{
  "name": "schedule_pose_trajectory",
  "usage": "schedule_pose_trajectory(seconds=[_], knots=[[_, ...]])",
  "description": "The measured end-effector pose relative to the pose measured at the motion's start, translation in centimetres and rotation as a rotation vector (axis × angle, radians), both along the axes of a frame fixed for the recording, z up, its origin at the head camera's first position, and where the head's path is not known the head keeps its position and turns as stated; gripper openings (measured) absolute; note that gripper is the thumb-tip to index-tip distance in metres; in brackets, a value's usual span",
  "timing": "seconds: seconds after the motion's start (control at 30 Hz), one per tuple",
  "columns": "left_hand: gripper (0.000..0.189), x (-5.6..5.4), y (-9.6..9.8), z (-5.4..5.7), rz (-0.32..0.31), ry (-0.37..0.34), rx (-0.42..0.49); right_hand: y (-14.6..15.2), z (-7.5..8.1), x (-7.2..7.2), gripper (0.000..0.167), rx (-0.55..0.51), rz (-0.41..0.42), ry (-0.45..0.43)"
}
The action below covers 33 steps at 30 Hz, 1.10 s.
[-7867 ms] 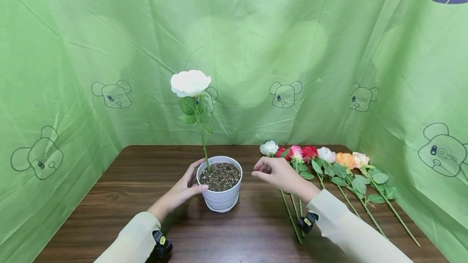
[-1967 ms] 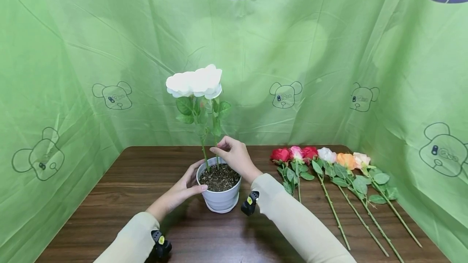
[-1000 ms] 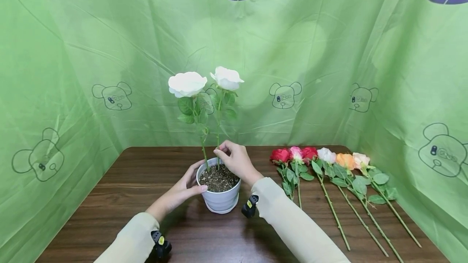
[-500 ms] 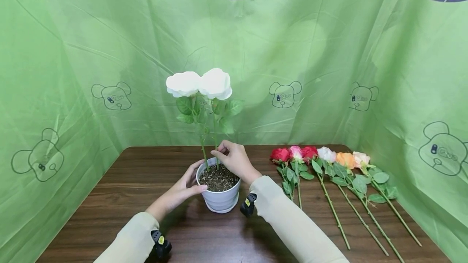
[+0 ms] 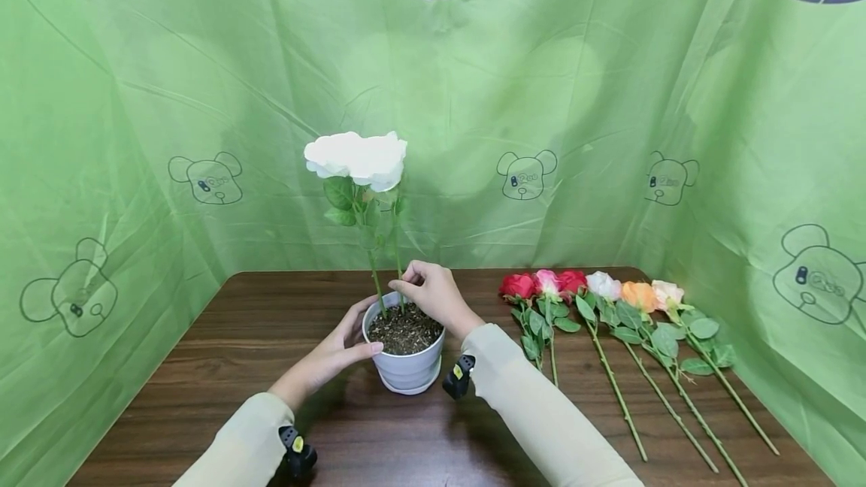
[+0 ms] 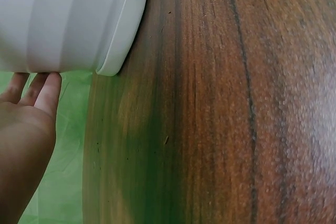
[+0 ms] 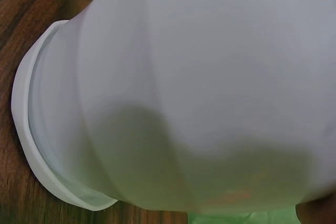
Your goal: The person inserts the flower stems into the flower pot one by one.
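In the head view, a white ribbed flower pot (image 5: 408, 373) filled with dark soil (image 5: 404, 331) stands on its saucer. My left hand (image 5: 331, 352) grips the pot's left side, thumb at the front of the rim; the left wrist view shows its fingers (image 6: 48, 92) touching the pot wall. One white rose (image 5: 334, 152) stands upright in the soil at the left. Beside it is a second white rose (image 5: 389, 167), whose lower stem my right hand (image 5: 436, 295) pinches just above the soil. The two blooms overlap. In the right wrist view the pot (image 7: 210, 77) hides nearly all of that hand.
On the right of the brown wooden table (image 5: 203, 397) several artificial roses lie in a row: red (image 5: 518, 286), pink (image 5: 549, 282), another red (image 5: 572, 281), pale white (image 5: 604, 286), orange (image 5: 639, 296) and peach (image 5: 667, 294). Green curtain (image 5: 433, 81) encloses the table.
Since the oldest frame, my right hand has brought the second white rose from the table into the pot. In the last second its bloom has swung left against the first. The left hand stays put.
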<state>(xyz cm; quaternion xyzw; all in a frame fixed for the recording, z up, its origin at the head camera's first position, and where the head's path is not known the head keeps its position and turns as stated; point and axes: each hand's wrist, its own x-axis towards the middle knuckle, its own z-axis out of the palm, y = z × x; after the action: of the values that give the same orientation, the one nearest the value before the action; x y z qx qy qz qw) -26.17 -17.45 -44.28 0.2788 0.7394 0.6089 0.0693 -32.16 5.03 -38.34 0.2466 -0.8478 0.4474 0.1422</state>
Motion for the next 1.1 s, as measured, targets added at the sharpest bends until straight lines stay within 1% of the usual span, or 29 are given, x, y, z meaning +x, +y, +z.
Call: schedule_pose_trajectory(seconds=[0.13,0.4,0.53,0.73,0.97,1.1], knots=[[0.076,0.01,-0.05,-0.03,-0.005,-0.009,-0.005,0.09,-0.01,0.07,0.02,0.008,0.016,-0.031],[0.076,0.02,-0.1,-0.02,-0.006,-0.022,-0.006,-0.07,0.01,-0.02,0.015,0.031,0.014,-0.019],[0.076,0.02,-0.09,0.05,-0.001,-0.021,-0.01,-0.13,0.07,-0.05,0.016,0.05,-0.008,-0.01],[0.076,0.02,-0.08,0.14,-0.003,-0.029,-0.014,-0.18,0.09,-0.12,0.018,0.054,-0.036,-0.034],[0.077,0.02,-0.04,0.2,-0.006,-0.028,-0.005,-0.12,0.03,-0.16,0.019,0.052,-0.041,-0.042],[0.077,0.14,0.01,0.24,-0.009,-0.027,-0.006,-0.08,0.06,0.03,0.019,0.071,-0.045,-0.022]])
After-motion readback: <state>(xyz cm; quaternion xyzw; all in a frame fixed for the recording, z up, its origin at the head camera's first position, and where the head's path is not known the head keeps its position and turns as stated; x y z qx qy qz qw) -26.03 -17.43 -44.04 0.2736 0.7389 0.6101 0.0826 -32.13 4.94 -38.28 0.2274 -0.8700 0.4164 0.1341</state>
